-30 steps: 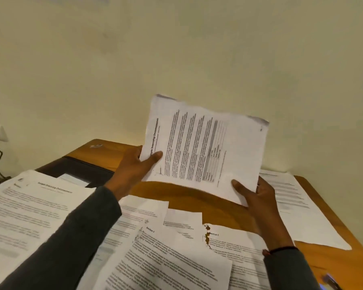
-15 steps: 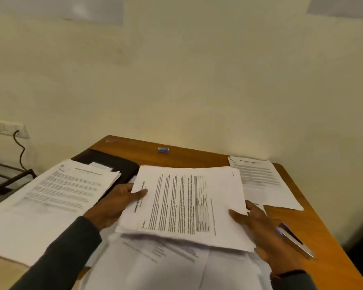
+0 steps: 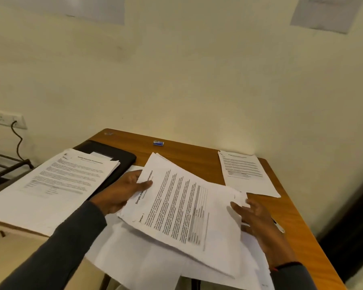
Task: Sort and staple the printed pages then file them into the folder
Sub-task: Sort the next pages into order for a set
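My left hand (image 3: 122,192) grips the left edge of a bundle of printed pages (image 3: 180,208), thumb on top. This bundle lies tilted over loose white sheets (image 3: 143,260) on the wooden table (image 3: 197,162). My right hand (image 3: 258,222) rests at the bundle's right edge with its fingers spread, touching the paper. A black folder (image 3: 124,159) lies at the back left, partly covered by a thick stack of printed pages (image 3: 57,183). A single printed set (image 3: 245,172) lies at the back right. A slim stapler-like object (image 3: 279,226) peeks out behind my right hand.
A small blue box (image 3: 158,143) sits near the wall at the table's back edge. A wall socket with a dark cable (image 3: 17,139) is at the left. Papers are pinned on the wall above. The table's right edge drops to a dark floor.
The bundle, held upright in the air a second ago, has come down flat onto the loose sheets. My view has lifted toward the wall. My right fingers have spread at the bundle's edge.
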Demonstrator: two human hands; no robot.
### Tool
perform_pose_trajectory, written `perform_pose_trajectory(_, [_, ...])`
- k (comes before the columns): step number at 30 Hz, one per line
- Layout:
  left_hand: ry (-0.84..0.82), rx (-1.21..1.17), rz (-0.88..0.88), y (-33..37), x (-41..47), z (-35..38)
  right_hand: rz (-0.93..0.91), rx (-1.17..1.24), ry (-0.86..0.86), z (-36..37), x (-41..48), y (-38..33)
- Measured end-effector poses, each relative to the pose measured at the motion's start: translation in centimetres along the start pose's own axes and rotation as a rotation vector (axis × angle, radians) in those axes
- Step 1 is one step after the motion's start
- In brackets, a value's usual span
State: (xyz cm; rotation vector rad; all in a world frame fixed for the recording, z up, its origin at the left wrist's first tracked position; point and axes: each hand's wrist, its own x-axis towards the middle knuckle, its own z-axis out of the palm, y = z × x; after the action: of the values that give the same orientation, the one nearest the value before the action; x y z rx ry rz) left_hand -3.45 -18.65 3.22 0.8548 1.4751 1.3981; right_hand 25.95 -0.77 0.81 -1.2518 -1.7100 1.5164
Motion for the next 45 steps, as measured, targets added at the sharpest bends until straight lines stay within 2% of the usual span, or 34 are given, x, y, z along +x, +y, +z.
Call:
perform_pose_trajectory(2, [-0.046, 0.019, 0.001, 0.6, -0.2, 0.2, -0.065, -0.211, 0.059, 0.0, 0.3, -1.2])
perform_pose_trajectory(4, [-0.08, 0.043, 0.003, 1.3, -0.2, 0.5, -0.181, -0.32, 0.048, 0.7, 0.7, -2.9])
perform_pose_trajectory(6, [-0.128, 0.059, 0.018, 2.2, -0.2, 1.0, -0.295, -0.407, -0.087, 1.7, 1.0, -5.1])
perform_pose_trajectory(9, [-0.204, 0.077, 0.024, 3.6, 0.0, 1.6, -0.37, -0.516, -0.309, 3.2, 1.3, -9.0])
perform_pose_trajectory(13, [-0.249, 0.105, 0.066, 6.0, -0.1, 1.0, -0.35, -0.378, -0.574, 3.7, 1.9, -12.6])
perform_pose_trajectory(14, [-0.25, 0.045, 0.098, 6.1, -0.3, 0.6, -0.347, -0.323, -0.608, 3.5, 2.1, -12.9])
perform_pose_trajectory(16, [-0.269, -0.321, 0.125, 5.7, -0.5, -0.3, -0.345, -0.141, -0.632, 3.0, 2.4, -13.1])
perform_pose_trajectory(18, [-0.292, -0.672, 0.141, 4.0, -0.2, -1.1, -0.315, 0.017, -0.588, 2.8, 2.9, -12.7])
perform_pose_trajectory(20, [-0.311, -0.726, 0.15, 2.1, 0.0, -1.0, -0.31, 0.104, -0.49, 2.8, 3.6, -11.8])
perform_pose_trajectory(22, [-0.273, -0.594, 0.171, 0.9, 0.3, 0.0, -0.324, 0.132, -0.411, 3.1, 3.9, -11.0])
perform_pose_trajectory(25, [-0.054, -0.284, 0.25, 1.1, 0.4, 2.4, -0.392, 0.141, -0.315, 3.8, 3.7, -10.1])
perform_pose_trajectory(27, [0.062, -0.22, 0.328, 1.6, 0.5, 3.5, -0.452, 0.135, -0.254, 4.2, 3.1, -10.1])
perform_pose_trajectory(29, [0.167, -0.177, 0.437, 2.5, 0.7, 4.2, -0.513, 0.131, -0.263, 4.3, 2.5, -10.2])
perform_pose_trajectory(32, [0.282, -0.116, 0.524, 4.5, 0.5, 5.0, -0.509, 0.184, -0.289, 3.8, 1.9, -9.8])
perform_pose_trajectory(37, [0.284, -0.088, 0.6, 4.6, 0.7, 5.9, -0.486, 0.152, -0.16, 4.3, 1.5, -7.2])
perform_pose_trajectory(41, [0.132, -0.074, 0.452, 0.9, 1.0, 5.3, -0.458, 0.18, -0.133, 5.3, 0.8, -3.7])
perform_pose_trajectory(45, [0.17, 0.035, 0.374, -1.8, 1.3, 5.1, -0.411, 0.136, -0.06, 6.3, 0.5, -1.0])
